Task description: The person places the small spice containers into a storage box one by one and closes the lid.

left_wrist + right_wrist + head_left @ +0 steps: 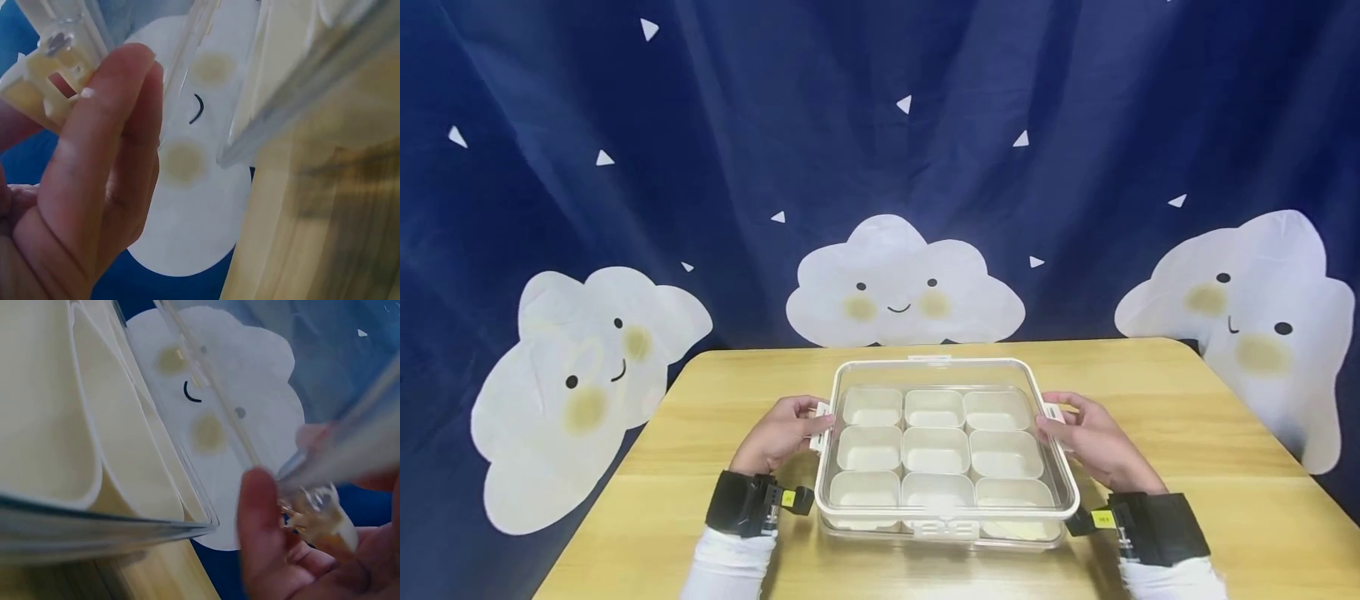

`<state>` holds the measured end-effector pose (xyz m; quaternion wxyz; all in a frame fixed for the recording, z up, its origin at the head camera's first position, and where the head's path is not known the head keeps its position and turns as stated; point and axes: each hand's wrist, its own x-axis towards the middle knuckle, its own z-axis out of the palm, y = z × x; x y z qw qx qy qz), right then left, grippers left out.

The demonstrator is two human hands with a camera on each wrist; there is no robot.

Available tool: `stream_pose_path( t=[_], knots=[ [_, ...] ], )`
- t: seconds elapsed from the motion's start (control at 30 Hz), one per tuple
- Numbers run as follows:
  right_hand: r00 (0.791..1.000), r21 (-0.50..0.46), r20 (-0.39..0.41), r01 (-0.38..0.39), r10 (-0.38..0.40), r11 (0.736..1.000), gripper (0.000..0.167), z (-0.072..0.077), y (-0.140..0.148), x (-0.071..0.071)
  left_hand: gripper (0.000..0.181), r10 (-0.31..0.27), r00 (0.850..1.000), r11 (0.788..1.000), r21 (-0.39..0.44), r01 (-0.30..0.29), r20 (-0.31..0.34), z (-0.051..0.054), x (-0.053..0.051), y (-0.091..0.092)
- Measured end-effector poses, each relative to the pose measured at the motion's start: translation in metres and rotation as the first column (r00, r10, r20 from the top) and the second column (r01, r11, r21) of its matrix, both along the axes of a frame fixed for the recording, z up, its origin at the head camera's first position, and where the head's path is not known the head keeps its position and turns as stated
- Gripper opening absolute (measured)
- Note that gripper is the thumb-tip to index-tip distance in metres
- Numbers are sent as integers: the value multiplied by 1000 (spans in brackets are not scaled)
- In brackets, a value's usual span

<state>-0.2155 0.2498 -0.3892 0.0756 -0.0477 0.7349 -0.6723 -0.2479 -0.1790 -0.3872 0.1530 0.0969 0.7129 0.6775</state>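
A clear lid (937, 514) with a pale rim and side clips is held over a clear storage box (1011, 543). Inside the box several cream cups (936, 451) stand in rows, seen through the lid. My left hand (780, 436) grips the lid by its left clip (56, 75), thumb and fingers about it. At the opposite side, my right hand (1093, 439) holds the lid near its right clip (325, 519). Both wrist views show a gap between the lid and the box wall. Another clip (946, 529) hangs at the lid's front edge.
Box and hands are over a light wooden table (685, 467). Behind it hangs a dark blue curtain (850, 125) with white clouds and small triangles. A black wrist camera strap (1161, 527) is on each forearm, close to the box's front corners.
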Motion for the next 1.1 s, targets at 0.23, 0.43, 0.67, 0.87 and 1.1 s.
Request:
stream_pose_path(
  t=[0.23,0.43,0.67,0.87,1.1],
  knots=[
    [1000,167,-23,-2,6,986,58,-1,2,3,33,61,998,985,-162,-63,-18,-3,-2,1],
    [1000,254,-29,12,-5,967,59,-4,2,4,27,89,996,972,-216,-92,-23,-4,-3,3],
    [999,285,-39,-7,19,959,57,-2,0,4,27,127,991,956,-264,-131,-35,-6,-3,2],
    [998,342,-58,0,21,940,55,-3,0,5,30,136,990,942,-303,-142,-42,-5,-1,2],
    [997,390,-77,14,18,921,63,1,5,8,43,166,986,927,-339,-163,-20,-8,-5,-2]
  ],
)
